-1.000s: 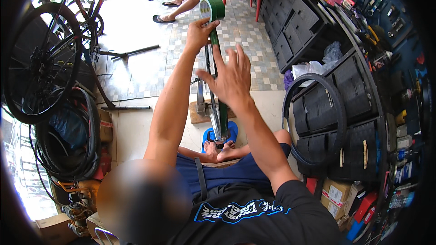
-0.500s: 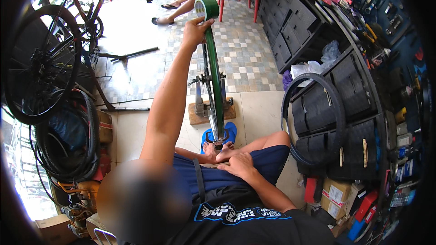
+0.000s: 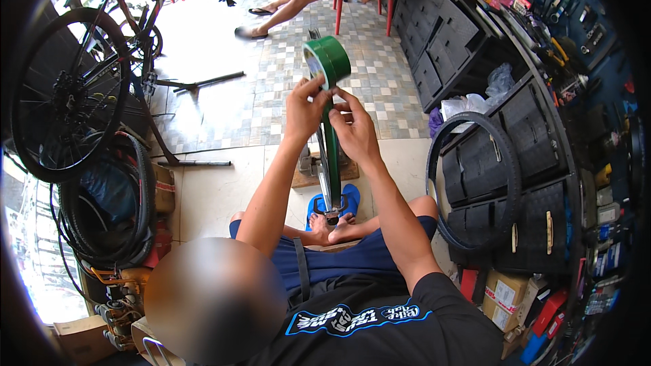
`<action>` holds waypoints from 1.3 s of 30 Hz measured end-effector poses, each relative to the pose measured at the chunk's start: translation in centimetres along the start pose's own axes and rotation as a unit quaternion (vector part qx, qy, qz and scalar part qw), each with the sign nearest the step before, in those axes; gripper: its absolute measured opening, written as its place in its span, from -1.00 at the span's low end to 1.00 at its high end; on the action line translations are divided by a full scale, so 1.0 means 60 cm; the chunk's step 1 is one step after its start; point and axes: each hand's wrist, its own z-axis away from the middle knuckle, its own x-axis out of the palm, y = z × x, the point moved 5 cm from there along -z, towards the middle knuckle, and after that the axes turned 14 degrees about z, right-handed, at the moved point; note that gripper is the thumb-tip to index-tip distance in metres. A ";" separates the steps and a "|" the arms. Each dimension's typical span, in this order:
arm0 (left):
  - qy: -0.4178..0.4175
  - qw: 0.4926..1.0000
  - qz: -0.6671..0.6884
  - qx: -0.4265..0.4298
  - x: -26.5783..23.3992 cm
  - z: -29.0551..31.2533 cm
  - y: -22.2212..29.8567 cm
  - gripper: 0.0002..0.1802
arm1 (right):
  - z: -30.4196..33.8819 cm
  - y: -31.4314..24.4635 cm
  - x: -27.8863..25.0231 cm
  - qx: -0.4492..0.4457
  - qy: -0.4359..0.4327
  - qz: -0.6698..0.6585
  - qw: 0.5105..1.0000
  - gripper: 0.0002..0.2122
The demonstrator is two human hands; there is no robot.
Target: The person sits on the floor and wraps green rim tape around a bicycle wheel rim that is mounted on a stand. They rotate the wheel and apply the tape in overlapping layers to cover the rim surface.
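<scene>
Tape roll: the green tape roll (image 3: 332, 59) is above the wheel (image 3: 323, 179), nearer the person than half a second ago.
Left hand: we see the left hand (image 3: 303, 110) with fingers clamped on the roll's near edge.
Right hand: the right hand (image 3: 356, 134) has risen from the lap to just below the roll; its fingers are curled, and we cannot tell whether they grip.
Work: we judge that handling the tape now takes both hands.
Green strip: the green strip (image 3: 334, 179) runs down the wheel; we lose its top behind the hands.
Stand: we find the wooden base (image 3: 304, 180) partly covered.
</scene>
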 end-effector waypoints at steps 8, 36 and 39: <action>-0.028 0.999 0.033 -0.004 -0.011 0.062 0.009 -0.60 | 0.032 -0.002 0.035 -0.015 -0.017 -0.029 0.999 -0.72; -0.135 0.954 0.263 -0.055 -0.012 -0.229 0.145 -0.45 | 0.186 0.089 0.059 0.001 -0.041 -0.101 0.994 -0.63; -0.089 0.970 0.226 -0.011 -0.014 -0.235 0.132 -0.52 | 0.197 0.092 0.060 0.007 -0.041 -0.103 0.994 -0.63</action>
